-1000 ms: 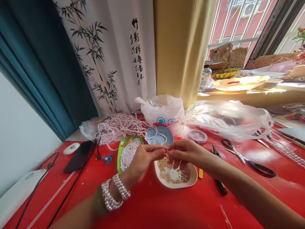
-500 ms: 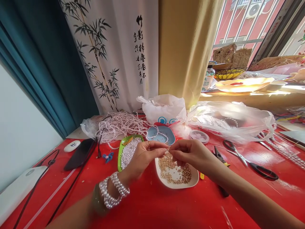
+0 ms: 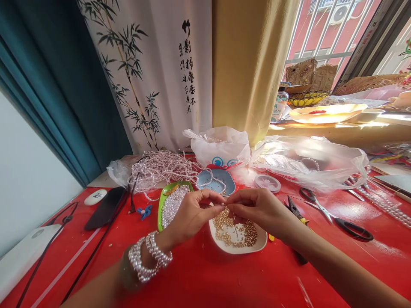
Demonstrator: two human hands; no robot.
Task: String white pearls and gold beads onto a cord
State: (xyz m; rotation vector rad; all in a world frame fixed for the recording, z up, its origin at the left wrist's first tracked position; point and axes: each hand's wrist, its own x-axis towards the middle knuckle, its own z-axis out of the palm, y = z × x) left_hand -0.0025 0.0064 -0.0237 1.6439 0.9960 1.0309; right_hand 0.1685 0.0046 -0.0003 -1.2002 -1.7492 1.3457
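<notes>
My left hand [image 3: 189, 214] is pinched over the back left of a white dish [image 3: 224, 248] of small gold beads [image 3: 248, 235]. At its fingertips shows a tiny pale bead [image 3: 223, 205]. My right hand [image 3: 261, 209] meets it from the other side, thumb and forefinger pressed together; whatever they grip is too small to make out. Silvery bead bracelets [image 3: 141, 259] circle my left wrist. Left of the dish is a green tray [image 3: 159, 214] of white pearl beads [image 3: 175, 203]. Behind them stands a blue dish [image 3: 229, 182] with a bead strand in it.
Tangled pearl strands [image 3: 163, 169] lie at the back left, plastic bags [image 3: 221, 147] behind. Pliers [image 3: 295, 209] and scissors [image 3: 337, 218] rest right of my hands, near a round pink case [image 3: 268, 183]. A phone [image 3: 105, 208], cables and a blue clip [image 3: 144, 211] are on the left.
Both hands stay pinched together above the white dish, with small finger shifts. A pale bead shows more clearly between the fingertips. The whole view has slid slightly.
</notes>
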